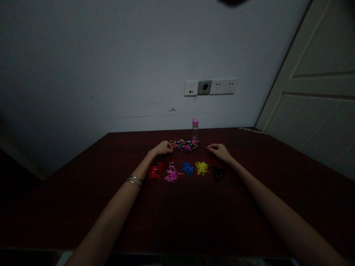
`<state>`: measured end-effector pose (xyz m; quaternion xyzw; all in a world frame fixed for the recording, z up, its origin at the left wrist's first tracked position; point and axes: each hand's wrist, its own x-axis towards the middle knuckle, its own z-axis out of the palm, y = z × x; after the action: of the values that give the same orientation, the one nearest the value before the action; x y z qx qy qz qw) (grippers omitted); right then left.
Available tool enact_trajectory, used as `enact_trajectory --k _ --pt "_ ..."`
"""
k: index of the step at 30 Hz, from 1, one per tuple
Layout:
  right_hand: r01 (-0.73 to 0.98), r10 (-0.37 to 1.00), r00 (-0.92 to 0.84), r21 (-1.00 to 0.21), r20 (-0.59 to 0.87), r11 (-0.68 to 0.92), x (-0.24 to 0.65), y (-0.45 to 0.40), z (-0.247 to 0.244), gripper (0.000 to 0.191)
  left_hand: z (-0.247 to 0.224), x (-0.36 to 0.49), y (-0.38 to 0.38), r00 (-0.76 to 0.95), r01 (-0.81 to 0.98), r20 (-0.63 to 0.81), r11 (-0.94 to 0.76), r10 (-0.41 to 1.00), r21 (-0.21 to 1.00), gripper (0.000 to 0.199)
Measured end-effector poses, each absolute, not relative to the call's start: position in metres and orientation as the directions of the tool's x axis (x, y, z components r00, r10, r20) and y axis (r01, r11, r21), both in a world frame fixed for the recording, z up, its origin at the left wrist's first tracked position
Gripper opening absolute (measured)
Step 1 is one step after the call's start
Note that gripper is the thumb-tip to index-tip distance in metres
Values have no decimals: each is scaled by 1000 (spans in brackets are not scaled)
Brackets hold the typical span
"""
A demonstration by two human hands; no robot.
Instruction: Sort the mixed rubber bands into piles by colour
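Left hand [163,147] and right hand [219,150] flank mixed clips [185,145]

The mixed clips lie mid-frame. The left hand curls at their left edge; I cannot tell whether it pinches any. Right of centre, the right hand's fingertips sit close together, apart from them, any hold unclear.

Light was dim over the dark red table [172,214]. Left hand [163,147], fingers curled, was at the left edge of a mixed-colour pile [185,145]; grip unclear. Right hand [219,150] was apart from its right side. Nearer, red [154,171], pink [172,173], blue [188,169], yellow [201,168] and black piles [218,173] formed a row. Pink-capped bottle [195,129] stood behind
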<state>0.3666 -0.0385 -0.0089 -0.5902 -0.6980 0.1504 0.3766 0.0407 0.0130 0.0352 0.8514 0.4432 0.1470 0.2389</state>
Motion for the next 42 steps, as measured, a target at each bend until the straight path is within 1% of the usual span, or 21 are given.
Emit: enact_trajectory --k 6,12,15,19,23,26,29,31,34,37,39,42 --pt "702 937 -21 -662 350 263 368 -37 -11 25 32 45 10 528 667 78 -470 846 578 18" --pt "692 940 -25 -672 340 262 368 -36 -11 26 49 89 -15 603 560 185 -577 776 595 19" --pt "698 935 -30 -662 353 272 367 -38 -10 26 59 126 -48 662 535 195 -639 724 553 18" --pt "685 928 -40 -666 370 295 366 -39 -8 25 60 167 -96 684 572 220 -698 696 431 17" --pt "677 936 -40 -680 350 283 366 -37 -9 24 53 188 -128 694 613 217 -722 686 322 19" --pt "677 940 -26 -686 340 267 367 -36 -10 23 49 191 -136 707 614 197 -727 679 307 22" --pt "671 937 -30 -688 347 276 366 -36 -11 24 51 186 -129 691 617 204 -713 694 334 26" --pt "667 934 -36 -688 354 286 366 -36 -11 24 56 179 -115 675 603 241 -710 697 364 28" --pt "679 934 -33 -678 356 282 366 -36 -11 25 67 157 -83 606 602 317 -681 730 417 29" --pt "696 937 -23 -667 349 266 367 -36 -11 24 74 120 -41 440 672 367 -572 819 470 29" --pt "698 939 -20 -667 343 259 367 -35 -11 24 72 88 -14 292 722 369 -456 882 520 29" --pt "697 942 -21 -671 335 254 368 -35 -11 24 59 40 16 77 753 347 -283 935 594 28"
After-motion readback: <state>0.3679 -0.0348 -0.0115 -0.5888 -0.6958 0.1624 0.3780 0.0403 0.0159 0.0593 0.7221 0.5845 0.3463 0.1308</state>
